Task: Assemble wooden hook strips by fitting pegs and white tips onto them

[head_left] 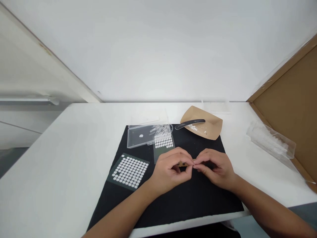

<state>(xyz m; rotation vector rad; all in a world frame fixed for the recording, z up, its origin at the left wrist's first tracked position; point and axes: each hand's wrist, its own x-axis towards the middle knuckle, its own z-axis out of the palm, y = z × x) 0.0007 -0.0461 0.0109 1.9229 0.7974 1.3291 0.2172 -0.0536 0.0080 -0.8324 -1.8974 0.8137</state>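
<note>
Both hands meet over the black mat (195, 201), fingertips touching. My left hand (173, 167) is closed in a pinch of thumb and forefinger. Facing it, my right hand (216, 167) is pinched the same way. Whatever sits between the fingertips is too small and covered to name. Behind the fingers shows part of a small tan-brown piece (182, 164), mostly hidden. Left of my left hand lies a sheet of white oval stickers (130, 172), a few spots on it bare. A second sticker sheet (163, 142) lies just beyond that hand, partly covered.
A clear plastic box (140, 136) holds thin clear pieces (160, 129). A black curved file (190, 123) rests on brown paper (214, 125) with white bits (192, 127). At right, another clear box (272, 142) stands beside a cardboard panel (292, 92).
</note>
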